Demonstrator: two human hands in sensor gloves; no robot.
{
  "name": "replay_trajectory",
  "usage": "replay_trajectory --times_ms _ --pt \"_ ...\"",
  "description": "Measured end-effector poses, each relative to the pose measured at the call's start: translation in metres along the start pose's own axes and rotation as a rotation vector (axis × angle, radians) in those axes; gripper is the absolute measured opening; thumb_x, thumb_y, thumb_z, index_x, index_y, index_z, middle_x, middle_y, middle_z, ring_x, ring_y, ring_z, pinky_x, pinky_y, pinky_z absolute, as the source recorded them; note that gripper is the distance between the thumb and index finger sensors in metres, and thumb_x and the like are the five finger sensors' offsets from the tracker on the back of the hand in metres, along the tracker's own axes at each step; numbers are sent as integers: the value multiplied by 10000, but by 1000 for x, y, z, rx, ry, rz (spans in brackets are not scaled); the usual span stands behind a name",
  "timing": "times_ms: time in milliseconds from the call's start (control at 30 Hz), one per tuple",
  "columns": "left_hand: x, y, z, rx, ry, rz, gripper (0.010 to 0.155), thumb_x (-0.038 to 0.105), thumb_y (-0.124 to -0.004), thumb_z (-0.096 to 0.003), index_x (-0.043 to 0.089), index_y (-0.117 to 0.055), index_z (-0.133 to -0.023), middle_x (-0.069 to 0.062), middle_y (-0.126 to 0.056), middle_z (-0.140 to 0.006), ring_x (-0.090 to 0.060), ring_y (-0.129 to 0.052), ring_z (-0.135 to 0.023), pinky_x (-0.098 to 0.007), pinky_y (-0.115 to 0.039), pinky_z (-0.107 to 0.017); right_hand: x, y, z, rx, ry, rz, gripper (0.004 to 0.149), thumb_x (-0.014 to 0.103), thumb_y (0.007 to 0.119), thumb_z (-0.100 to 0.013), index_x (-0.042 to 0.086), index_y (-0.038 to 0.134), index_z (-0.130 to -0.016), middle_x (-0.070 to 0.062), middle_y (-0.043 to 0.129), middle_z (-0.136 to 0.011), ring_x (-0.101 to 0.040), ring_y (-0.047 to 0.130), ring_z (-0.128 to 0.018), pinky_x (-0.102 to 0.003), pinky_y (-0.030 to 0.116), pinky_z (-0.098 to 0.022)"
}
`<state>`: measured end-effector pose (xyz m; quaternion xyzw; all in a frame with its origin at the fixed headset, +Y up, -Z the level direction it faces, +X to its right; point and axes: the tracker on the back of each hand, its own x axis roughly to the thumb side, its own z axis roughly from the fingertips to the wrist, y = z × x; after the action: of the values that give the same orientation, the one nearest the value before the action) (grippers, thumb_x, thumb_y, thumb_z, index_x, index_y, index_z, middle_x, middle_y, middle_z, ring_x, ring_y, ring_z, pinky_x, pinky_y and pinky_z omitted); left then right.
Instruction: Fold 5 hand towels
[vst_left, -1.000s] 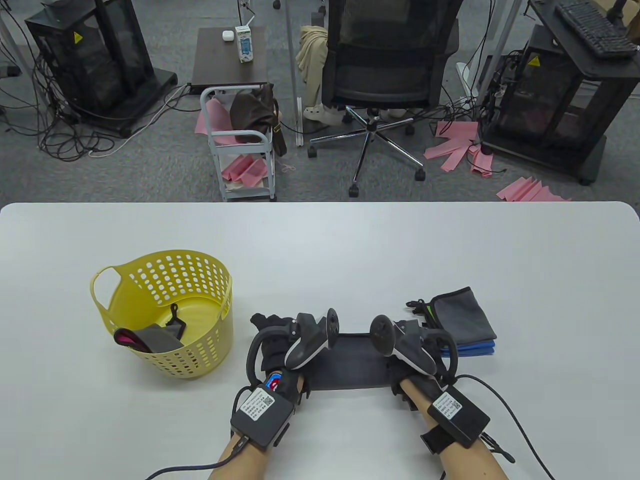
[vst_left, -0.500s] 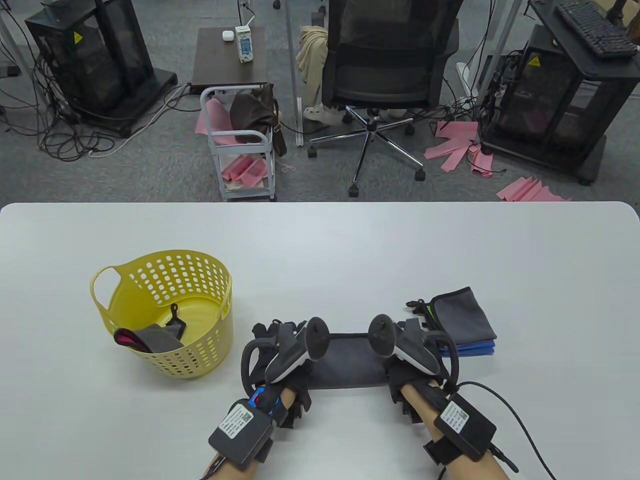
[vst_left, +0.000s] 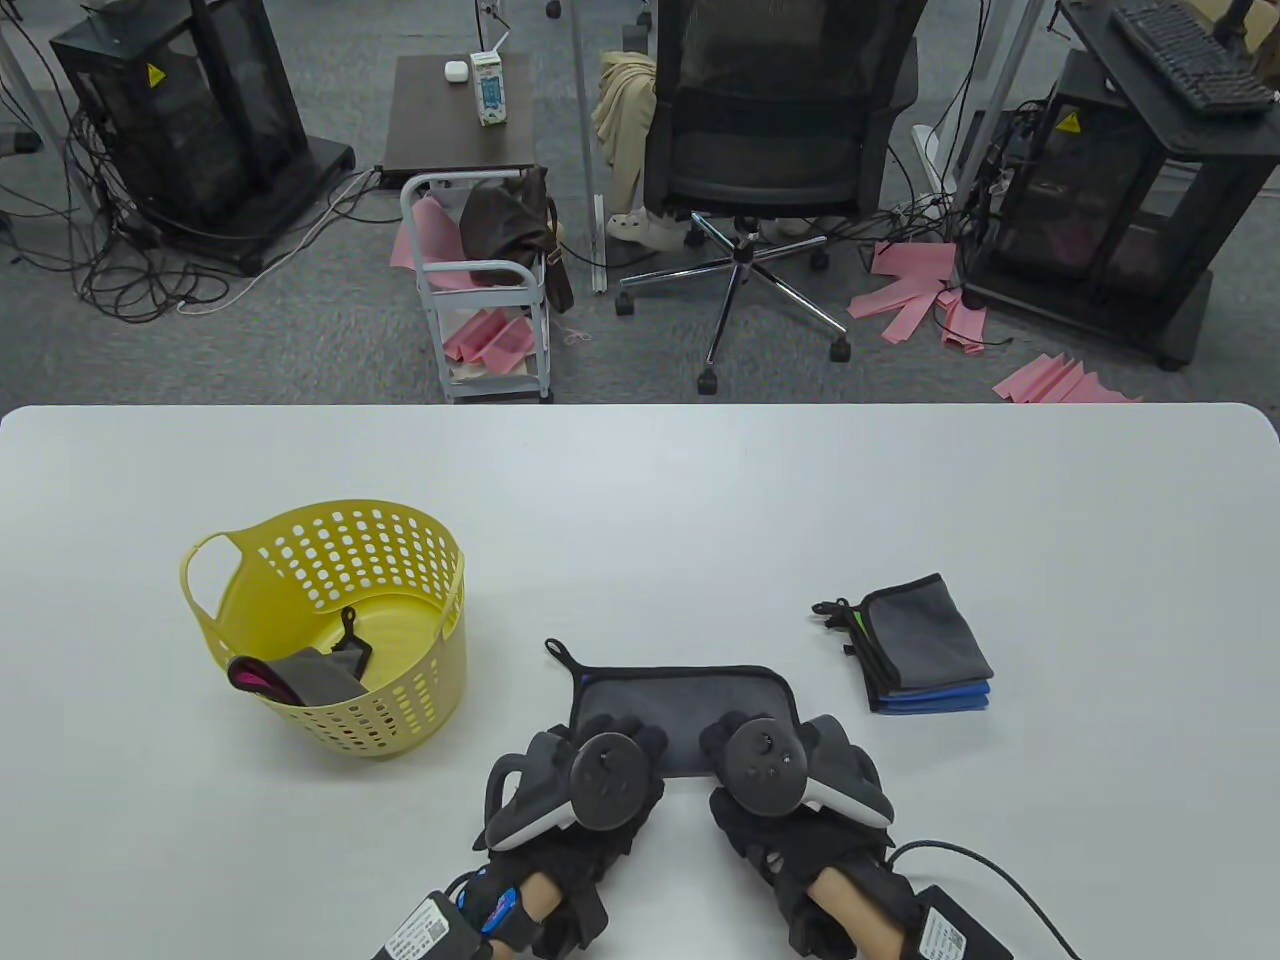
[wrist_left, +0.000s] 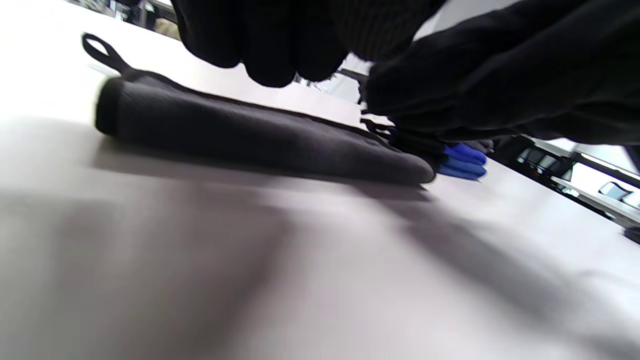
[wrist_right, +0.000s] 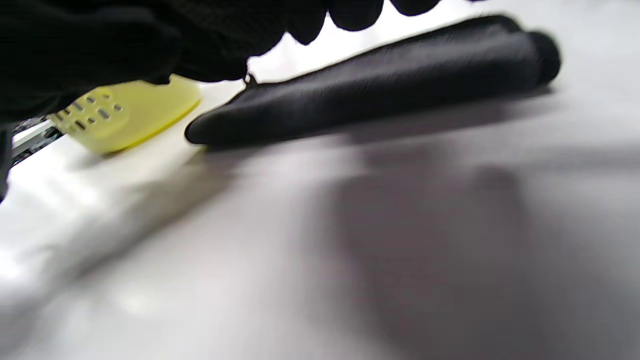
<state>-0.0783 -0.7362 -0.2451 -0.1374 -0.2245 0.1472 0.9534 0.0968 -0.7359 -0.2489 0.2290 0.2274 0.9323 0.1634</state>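
White table (vst_left: 640, 500), dark towel (vst_left: 680, 700) — near edge hidden under trackers

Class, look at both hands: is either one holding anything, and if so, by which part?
Both the left hand and right hand rest at the near edge of the dark towel; whether they grip or only press it cannot be told.
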Motion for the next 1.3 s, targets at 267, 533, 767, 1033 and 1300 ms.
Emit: replay_trajectory --times_ms 267,533,767,1033,1300 --pt "0 -18 -9 -121 -31 2 615 412 -590 -567 196 -547 -1141 -99 -584 -1202 -400 -555 -1129 -702 -446 -748 -4 14 -10 112 -12 -10 571 275 629 -651 14 416 -1112 -265 364 -1170 -489 330 -994 -690 372 -679" --pt "-5 -26 -13 -185 -24 -3 622 422 -586 -568 202 -533 -1147 -102 -557 -1210 -409 -538 -1129 -694 -450 -749 -10 21 -17 167 -5 -26 558 284 631 -651 38 429 -1109 -240 380 -1162 -474 333 -991 -689 376 -680" --pt "-8 -27 -12 -190 -20 12 615 422 -590 -568 211 -535 -1143 -93 -556 -1206 -392 -537 -1126 -680 -467 -750 -13 24 -17 185 3 -45 557 291 630 -653 64 411 -1111 -208 346 -1156 -453 282 -983 -682 353 -677" --pt "-17 -21 -7 -187 24 56 604 417 -595 -569 215 -557 -1137 -84 -586 -1199 -375 -566 -1122 -679 -475 -747 -25 15 -7 138 60 -84 548 296 631 -654 69 433 -1111 -217 393 -1164 -458 319 -992 -679 365 -681" --pt "-35 -11 0 -236 123 129 601 421 -592 -574 217 -557 -1139 -78 -587 -1200 -361 -556 -1130 -699 -454 -748 -44 6 2 127 137 -123 542 298 630 -656 71 444 -1112 -216 404 -1168 -461 333 -1000 -697 379 -677"
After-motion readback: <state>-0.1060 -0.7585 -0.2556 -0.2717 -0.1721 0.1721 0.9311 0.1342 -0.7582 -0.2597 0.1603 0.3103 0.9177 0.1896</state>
